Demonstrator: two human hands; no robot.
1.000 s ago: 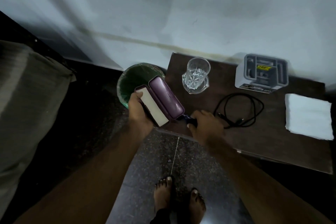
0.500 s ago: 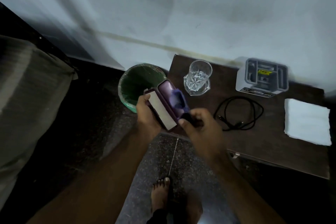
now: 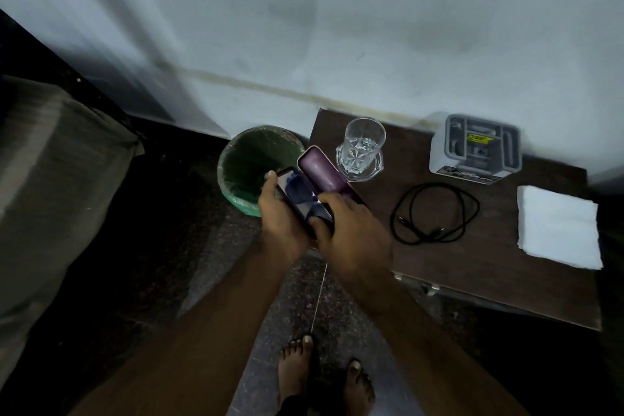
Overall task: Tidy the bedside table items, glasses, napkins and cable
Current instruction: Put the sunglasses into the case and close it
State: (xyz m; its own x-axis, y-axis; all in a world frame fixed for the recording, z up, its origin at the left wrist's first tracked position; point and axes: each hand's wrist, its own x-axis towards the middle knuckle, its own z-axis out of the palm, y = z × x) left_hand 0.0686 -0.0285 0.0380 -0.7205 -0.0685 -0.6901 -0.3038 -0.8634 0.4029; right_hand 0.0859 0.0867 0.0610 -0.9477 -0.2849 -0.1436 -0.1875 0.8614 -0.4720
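At the centre of the head view: an open purple glasses case (image 3: 312, 182) is held in both hands, over the left front corner of the bedside table (image 3: 506, 267).
Case long axis: it runs from lower right to upper left of the frame; the lid stands open on the right side, toward the drinking glass (image 3: 361, 149).
Left hand (image 3: 282, 213): it is closed around the left side and bottom of the case and carries it from below.
Right hand (image 3: 351, 233): its fingers press on the lower end of the case; something dark and bluish, probably the glasses with a cloth, lies under them, but I cannot tell it clearly.
Relation for the next move: the lid is just above and right of the right hand, so I judge this hand is nearer to fold it shut.
Cable (image 3: 435, 213): a loose black coil, right of centre, near the right hand but apart from it.
Napkins (image 3: 559, 226): a white stack at the right edge, well apart from both hands.
Other things: a grey box (image 3: 476, 149) is at the upper right; a green bin (image 3: 250, 159) is on the floor left of the table.
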